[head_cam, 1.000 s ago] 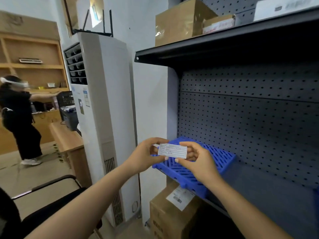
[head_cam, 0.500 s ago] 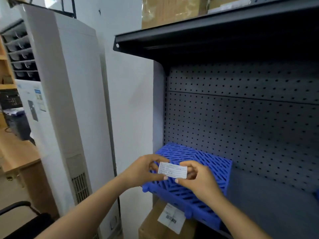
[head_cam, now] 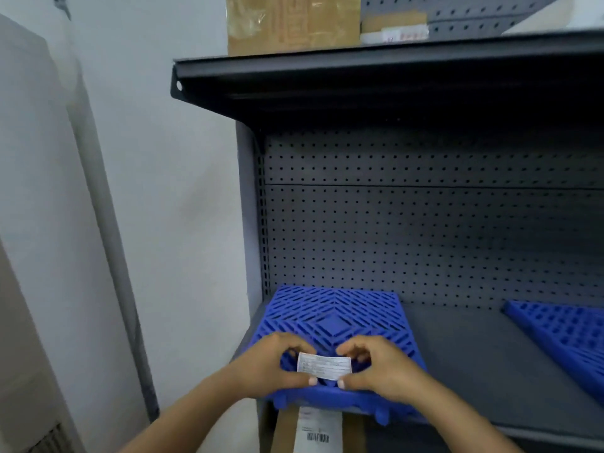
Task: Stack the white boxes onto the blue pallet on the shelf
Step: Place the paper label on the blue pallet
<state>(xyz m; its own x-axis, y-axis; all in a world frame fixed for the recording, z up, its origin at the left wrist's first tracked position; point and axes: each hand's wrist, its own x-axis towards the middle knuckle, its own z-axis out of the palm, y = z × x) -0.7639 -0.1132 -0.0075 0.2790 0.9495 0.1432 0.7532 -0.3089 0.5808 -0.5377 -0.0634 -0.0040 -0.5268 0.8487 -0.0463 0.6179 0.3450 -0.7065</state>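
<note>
A small white box (head_cam: pixel 323 367) with printed lines on its face is held between both hands just above the front part of the blue slatted pallet (head_cam: pixel 333 317). My left hand (head_cam: pixel 277 366) pinches its left end. My right hand (head_cam: pixel 379 367) pinches its right end. The pallet lies at the left end of the grey shelf (head_cam: pixel 470 371), its front edge overhanging a little. Whether the box touches the pallet cannot be told.
A second blue pallet (head_cam: pixel 565 338) lies at the shelf's right. A grey pegboard (head_cam: pixel 425 223) backs the shelf, with an upper shelf (head_cam: pixel 376 73) carrying cardboard boxes (head_cam: pixel 294 24). A labelled cardboard box (head_cam: pixel 317 433) stands below. A white cabinet (head_cam: pixel 36 256) stands left.
The view has turned right and closer to the shelf. Both hands have carried the white box down and forward over the pallet's front part.
</note>
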